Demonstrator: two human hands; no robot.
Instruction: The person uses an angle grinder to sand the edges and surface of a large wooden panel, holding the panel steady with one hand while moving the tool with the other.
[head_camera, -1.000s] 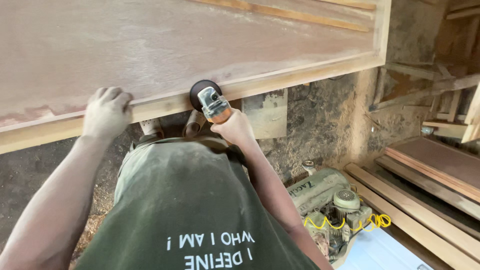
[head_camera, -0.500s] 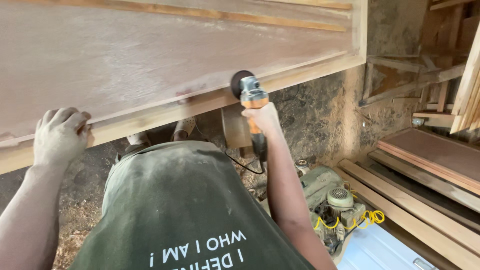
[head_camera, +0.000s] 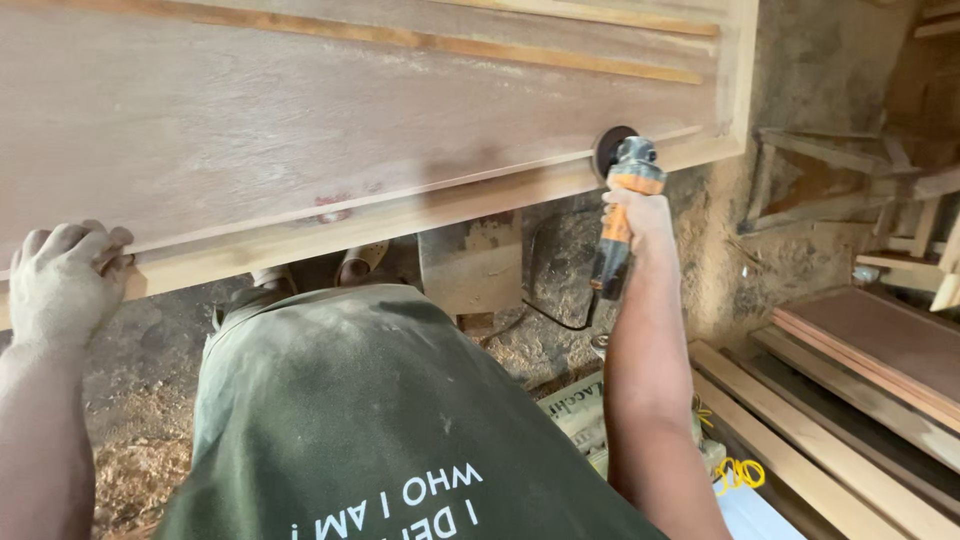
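Observation:
A large wooden door panel (head_camera: 330, 110) lies flat in front of me, its pale frame rail running along the near edge. My right hand (head_camera: 640, 215) grips an orange and grey angle grinder (head_camera: 622, 205), whose dark disc (head_camera: 608, 148) presses on the rail near the panel's right end. My left hand (head_camera: 62, 280) is curled over the near edge of the rail at the far left, fingers closed on the wood. A black cord hangs from the tool's tail.
A wooden support block (head_camera: 470, 262) stands under the panel. Sawdust covers the dirt floor (head_camera: 130, 470). Long planks and a reddish board (head_camera: 860, 370) lie stacked at the right. A yellow coiled hose (head_camera: 735, 472) shows by my right arm.
My right hand has run the grinder to the right along the rail, from the middle toward the panel's right end. My left hand stays on the edge.

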